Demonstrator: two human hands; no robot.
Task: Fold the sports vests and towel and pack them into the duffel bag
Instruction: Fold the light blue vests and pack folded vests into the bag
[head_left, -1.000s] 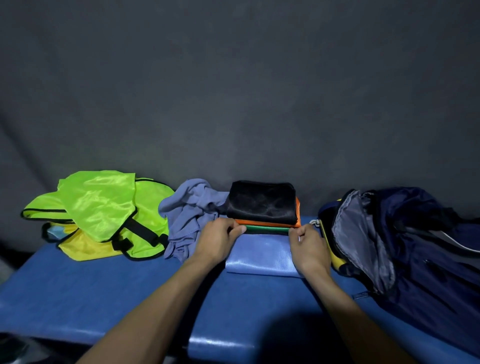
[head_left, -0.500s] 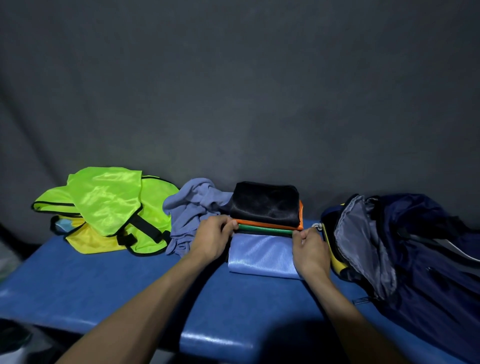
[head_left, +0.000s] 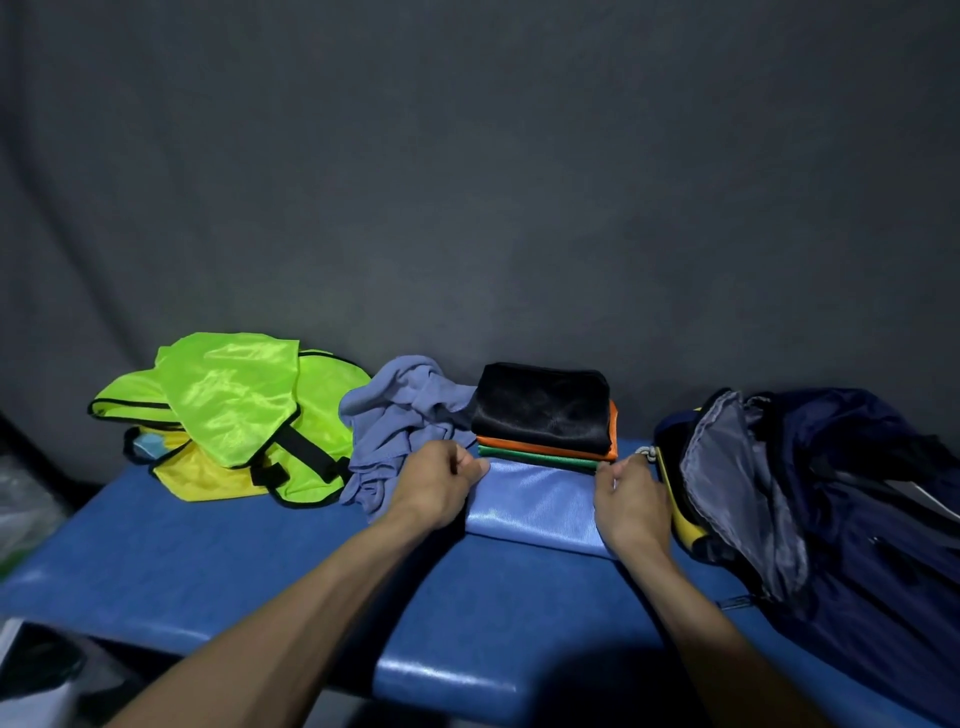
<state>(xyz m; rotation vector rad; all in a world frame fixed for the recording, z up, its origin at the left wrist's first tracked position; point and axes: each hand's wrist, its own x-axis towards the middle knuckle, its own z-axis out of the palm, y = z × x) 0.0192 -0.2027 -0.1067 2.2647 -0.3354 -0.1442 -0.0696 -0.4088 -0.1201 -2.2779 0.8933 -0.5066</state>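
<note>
A folded light-blue vest (head_left: 535, 504) lies flat on the blue bench (head_left: 260, 566). My left hand (head_left: 439, 486) pinches its far left corner and my right hand (head_left: 631, 501) pinches its far right corner. Just behind it sits a stack of folded vests: black (head_left: 543, 408) on top, orange (head_left: 550, 448) under it, green (head_left: 540, 460) at the bottom. A crumpled grey-blue towel (head_left: 400, 421) lies left of the stack. Unfolded neon-green and yellow vests (head_left: 234, 415) are heaped at the far left. The navy duffel bag (head_left: 831, 504) stands unzipped on the right.
A dark grey wall rises straight behind the bench. The bench's front edge runs under my forearms. A pale plastic bag (head_left: 26, 509) sits off the bench at the left.
The camera has shifted a little, so everything sits slightly further right in view. Both hands stay at the far corners of the light-blue vest, their fingers closing on its edge.
</note>
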